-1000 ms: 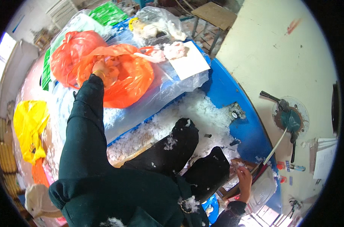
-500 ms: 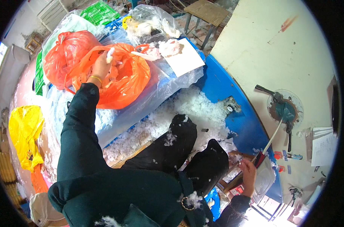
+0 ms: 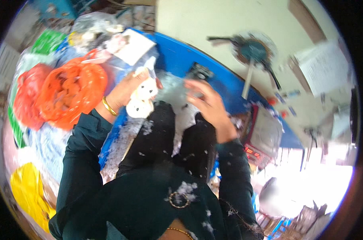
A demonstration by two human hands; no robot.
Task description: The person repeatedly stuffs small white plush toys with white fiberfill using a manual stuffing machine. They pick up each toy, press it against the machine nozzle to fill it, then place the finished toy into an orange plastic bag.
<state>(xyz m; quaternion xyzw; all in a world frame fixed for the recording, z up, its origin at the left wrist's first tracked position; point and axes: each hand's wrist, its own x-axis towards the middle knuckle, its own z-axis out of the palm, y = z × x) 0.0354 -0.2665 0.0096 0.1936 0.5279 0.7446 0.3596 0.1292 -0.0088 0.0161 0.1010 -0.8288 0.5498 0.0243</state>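
Fingers of the left hand (image 3: pixel 126 91) are gripping white plush pieces (image 3: pixel 140 107) near the left knee (image 3: pixel 162 117) in the head view. Apart from them, the right hand (image 3: pixel 210 103) is hovering, blurred fingers half curled; whether they are holding anything, I cannot tell. The left is no longer reaching into the orange bag (image 3: pixel 94 96), so work is now centring on these pieces.

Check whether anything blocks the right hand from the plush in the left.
Nothing visible does: an open gap separates the right hand from the plush in the left hand. White fluff shows beneath the gap, apparently not in the way.
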